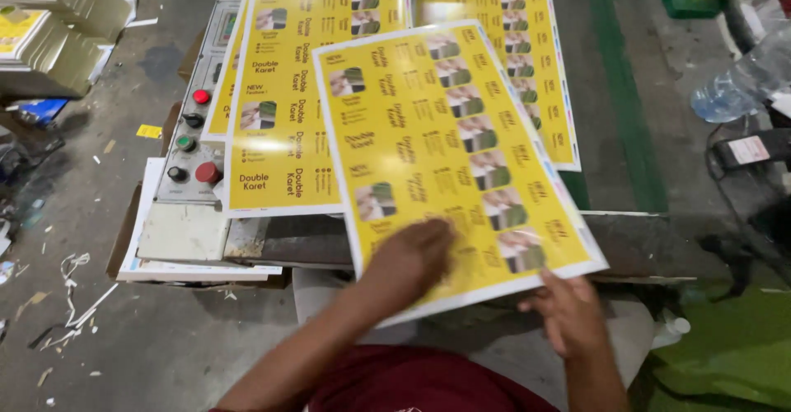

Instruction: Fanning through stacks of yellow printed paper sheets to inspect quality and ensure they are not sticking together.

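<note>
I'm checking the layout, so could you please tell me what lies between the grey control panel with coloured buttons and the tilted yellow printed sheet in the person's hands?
In the head view, another flat yellow printed sheet lies between the grey control panel and the tilted yellow printed sheet.
</note>
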